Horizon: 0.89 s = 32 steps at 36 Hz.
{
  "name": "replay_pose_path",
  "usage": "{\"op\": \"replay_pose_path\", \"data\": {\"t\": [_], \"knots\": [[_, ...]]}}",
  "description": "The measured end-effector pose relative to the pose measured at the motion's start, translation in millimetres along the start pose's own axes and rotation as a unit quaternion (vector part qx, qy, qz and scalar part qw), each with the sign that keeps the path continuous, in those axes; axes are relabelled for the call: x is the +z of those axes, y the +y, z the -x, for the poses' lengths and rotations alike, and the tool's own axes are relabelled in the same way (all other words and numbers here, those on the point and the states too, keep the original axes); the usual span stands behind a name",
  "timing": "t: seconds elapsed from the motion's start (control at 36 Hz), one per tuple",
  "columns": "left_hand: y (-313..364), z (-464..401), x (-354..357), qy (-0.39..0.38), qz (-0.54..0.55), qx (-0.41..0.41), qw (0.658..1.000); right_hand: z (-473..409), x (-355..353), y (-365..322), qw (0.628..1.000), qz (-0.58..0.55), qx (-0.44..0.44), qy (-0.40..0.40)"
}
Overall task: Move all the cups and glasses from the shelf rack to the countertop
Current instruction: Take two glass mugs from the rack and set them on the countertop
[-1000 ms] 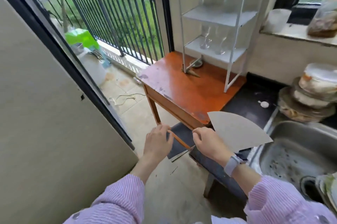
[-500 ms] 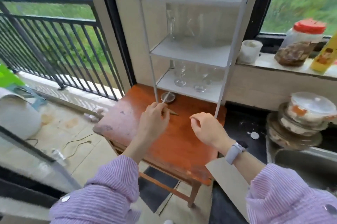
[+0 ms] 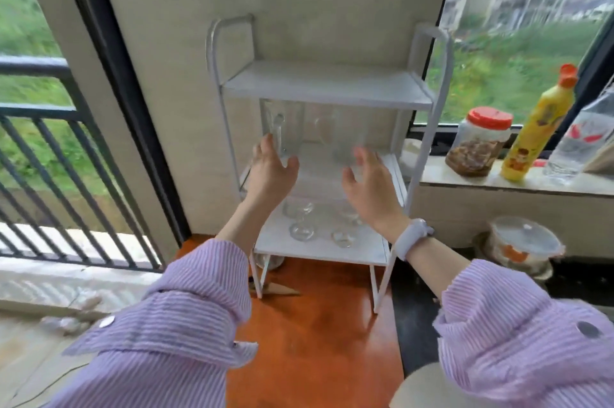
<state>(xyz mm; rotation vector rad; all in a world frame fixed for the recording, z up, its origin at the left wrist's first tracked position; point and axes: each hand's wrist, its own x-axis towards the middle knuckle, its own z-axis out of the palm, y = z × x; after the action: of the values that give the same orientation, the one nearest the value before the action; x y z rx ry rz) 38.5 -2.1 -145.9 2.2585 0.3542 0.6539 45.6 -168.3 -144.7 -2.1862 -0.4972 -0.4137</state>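
Seen from a head-worn camera looking down and forward: a white three-tier shelf rack (image 3: 327, 88) stands on an orange-brown wooden table (image 3: 309, 334) against a pale wall, between a balcony door on the left and a window sill on the right. Both arms, in lilac striped sleeves, reach toward the middle tier. The left hand (image 3: 270, 171) has its fingers spread apart, fingertips just beside a tall clear mug with a handle (image 3: 282, 128) at the left of that tier; it is blurred, so contact cannot be confirmed. The right hand (image 3: 368, 183), with a pale watch on the wrist, is also spread and empty, near a second tall clear glass (image 3: 335, 135) further right. On the bottom tier stand several stemmed glasses (image 3: 315, 224), seen through the shelf gap. The top tier looks bare. The dark countertop (image 3: 415, 324) to the right of the table shows no glassware in view. Judging from this, the task is at its very start: nothing appears moved, and every cup and glass remains on the rack
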Motion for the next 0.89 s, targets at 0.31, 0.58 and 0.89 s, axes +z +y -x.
{"op": "replay_pose_path", "data": {"t": [0.31, 0.58, 0.89], "knots": [[-12, -35, 27, 0.025, 0.191, -0.021, 0.981, -68, 26, 21, 0.974, -0.160, 0.159, 0.005], [-17, -28, 24, 0.060, 0.231, 0.015, 0.971, -74, 41, 26, 0.982, -0.131, 0.120, 0.058], [-9, -18, 16, 0.100, 0.245, 0.021, 0.964, -64, 39, 21, 0.973, -0.197, 0.094, 0.075]]}}
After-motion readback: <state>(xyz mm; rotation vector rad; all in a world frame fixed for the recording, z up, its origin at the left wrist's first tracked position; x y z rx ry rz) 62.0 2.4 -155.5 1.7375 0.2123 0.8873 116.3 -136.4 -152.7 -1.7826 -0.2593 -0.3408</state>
